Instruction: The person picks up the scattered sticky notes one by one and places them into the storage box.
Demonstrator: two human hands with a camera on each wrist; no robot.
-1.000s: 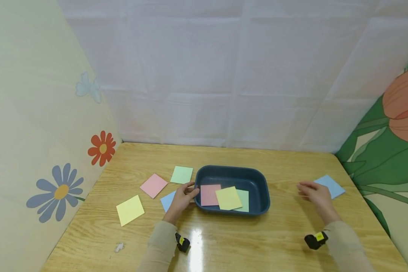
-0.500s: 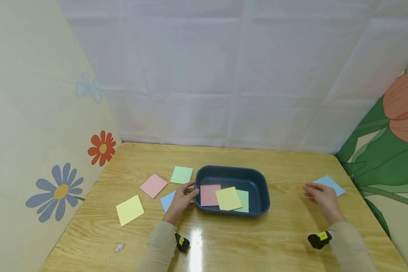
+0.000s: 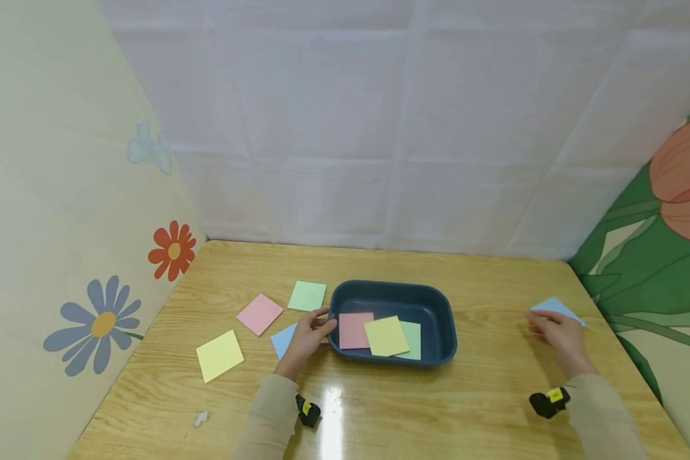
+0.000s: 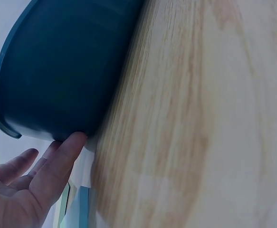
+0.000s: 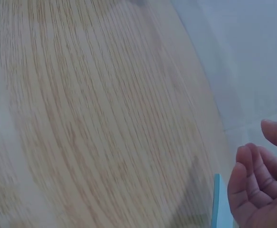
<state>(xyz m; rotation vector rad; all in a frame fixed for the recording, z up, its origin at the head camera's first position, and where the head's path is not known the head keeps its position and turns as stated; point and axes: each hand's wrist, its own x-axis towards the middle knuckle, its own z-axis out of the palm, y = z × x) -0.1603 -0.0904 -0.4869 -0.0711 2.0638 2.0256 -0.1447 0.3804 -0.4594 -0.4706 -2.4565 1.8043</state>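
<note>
My left hand (image 3: 306,338) holds the left end of a dark blue plastic basin (image 3: 450,338), thumb at the rim and fingers against the outer wall. The left wrist view shows those fingertips touching the basin (image 4: 57,71) low on its side. Inside lie a pink sticky note pad (image 3: 353,330), a yellow one (image 3: 386,337) and a green one (image 3: 414,340), the yellow overlapping the others. On the right, my right hand (image 3: 560,335) hovers beside a blue sticky note pad (image 3: 554,306), partly covering it in the head view. Its fingers are loosely curled around nothing.
Left of the basin lie a green pad (image 3: 307,296), a pink pad (image 3: 259,314), a yellow pad (image 3: 220,356) and a blue pad (image 3: 283,338) partly behind my left hand. A small white scrap (image 3: 201,418) lies near the front left of the wooden table (image 3: 414,415).
My right hand has moved right, closer to the blue pad, covering more of it. My left hand and the basin have stayed in place.
</note>
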